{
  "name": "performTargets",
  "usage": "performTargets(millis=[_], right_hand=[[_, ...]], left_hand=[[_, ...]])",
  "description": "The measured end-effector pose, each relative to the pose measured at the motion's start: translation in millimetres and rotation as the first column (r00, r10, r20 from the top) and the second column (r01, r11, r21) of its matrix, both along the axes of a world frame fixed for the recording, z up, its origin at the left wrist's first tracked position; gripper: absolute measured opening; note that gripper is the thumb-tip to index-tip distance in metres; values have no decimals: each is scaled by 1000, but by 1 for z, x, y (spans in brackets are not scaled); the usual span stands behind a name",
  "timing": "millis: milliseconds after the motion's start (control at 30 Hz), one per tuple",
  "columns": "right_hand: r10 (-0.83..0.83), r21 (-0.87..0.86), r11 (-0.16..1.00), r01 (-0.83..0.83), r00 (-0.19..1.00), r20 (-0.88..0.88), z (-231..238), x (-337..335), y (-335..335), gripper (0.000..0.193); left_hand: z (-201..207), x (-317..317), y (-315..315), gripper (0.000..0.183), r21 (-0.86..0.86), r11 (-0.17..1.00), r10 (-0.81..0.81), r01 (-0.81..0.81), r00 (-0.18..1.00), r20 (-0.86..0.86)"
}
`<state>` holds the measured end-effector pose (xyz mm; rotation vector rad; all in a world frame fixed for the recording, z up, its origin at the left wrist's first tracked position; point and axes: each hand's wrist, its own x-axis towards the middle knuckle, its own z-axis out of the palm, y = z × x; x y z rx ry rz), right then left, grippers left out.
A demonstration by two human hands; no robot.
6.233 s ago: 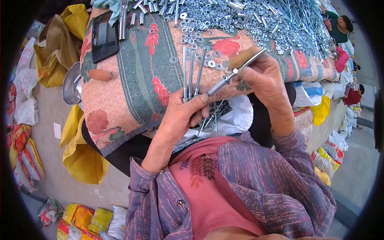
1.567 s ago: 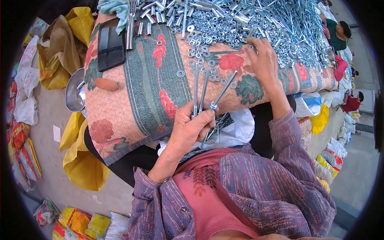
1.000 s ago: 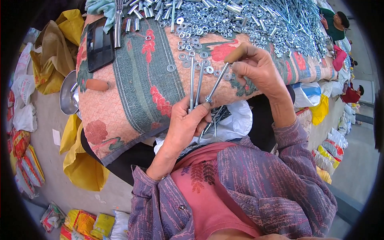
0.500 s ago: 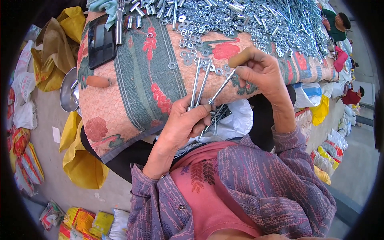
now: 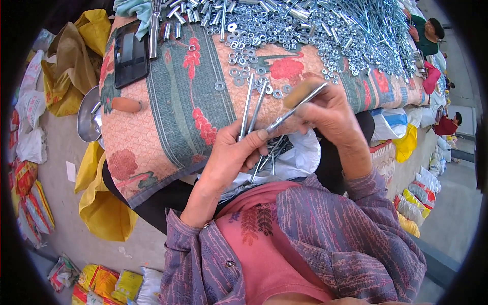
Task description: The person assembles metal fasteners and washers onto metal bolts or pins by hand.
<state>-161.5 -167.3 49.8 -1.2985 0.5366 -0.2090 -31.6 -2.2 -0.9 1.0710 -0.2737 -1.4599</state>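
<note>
My left hand (image 5: 231,147) is closed round several long thin metal bolts. Two of these bolts (image 5: 248,107) stick up between its thumb and fingers, roughly parallel. A third bolt (image 5: 290,113) slants up to the right from the thumb tip toward my right hand. My right hand (image 5: 330,114), slightly smeared by motion, has its forefinger and thumb along that slanting bolt. A tan finger cover (image 5: 304,93) sits on the forefinger. Below the hands, more bolts (image 5: 272,155) lie in an open white bag (image 5: 306,155) at my lap.
A flowered quilt (image 5: 173,109) covers the work surface. Piled at the back are washers and nuts (image 5: 269,33), metal sleeves (image 5: 178,18) and long rods (image 5: 381,25). A phone (image 5: 131,56), a brown finger cover (image 5: 126,104) and a metal bowl (image 5: 87,119) are at left.
My right hand has come lower, its fingers now farther down along the slanting bolt. That bolt leans more to the right. My left hand has barely moved.
</note>
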Motion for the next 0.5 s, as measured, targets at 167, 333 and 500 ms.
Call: performTargets(millis=[167,333,500], right_hand=[[-64,-135,989,57,997,-53,2,7,4,14],[-55,-387,922,-4,988,-142,-29,-7,-3,22],[-16,-286,958,18,1000,9,-18,-5,-7,42]], left_hand=[[-4,-5,-6,14,-72,996,48,-54,996,-76],[-9,-6,-2,6,-35,985,171,-169,984,54],[-6,-8,-5,9,-43,990,137,-135,989,51]])
